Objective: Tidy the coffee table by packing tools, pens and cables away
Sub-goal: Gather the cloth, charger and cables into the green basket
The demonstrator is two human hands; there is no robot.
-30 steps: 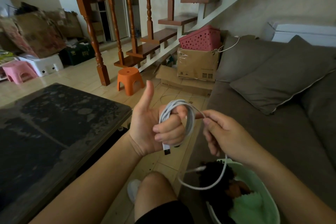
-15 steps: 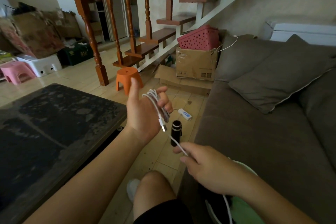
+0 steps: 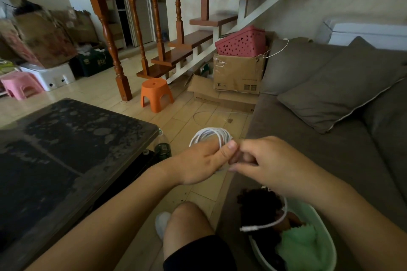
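Note:
A white cable (image 3: 211, 135) is wound into a coil that sticks up above my left hand (image 3: 203, 161), whose fingers and thumb grip the coil. My right hand (image 3: 267, 160) meets the left at the thumb and pinches the cable's loose strand. That loose end (image 3: 264, 225) hangs below my right wrist and ends in a plug over a pale green basket (image 3: 328, 246) on the sofa. The dark coffee table (image 3: 66, 152) lies to the left.
A grey sofa (image 3: 319, 149) with cushions fills the right. The basket holds dark and green items. An orange stool (image 3: 155, 93), cardboard boxes (image 3: 239, 73) with a red basket on top, a wooden staircase and another thin cable (image 3: 211, 113) on the tiled floor lie ahead. My knee is below.
My right hand rose from low over the basket to meet the left hand. My left hand turned palm down, and the coil now stands above it.

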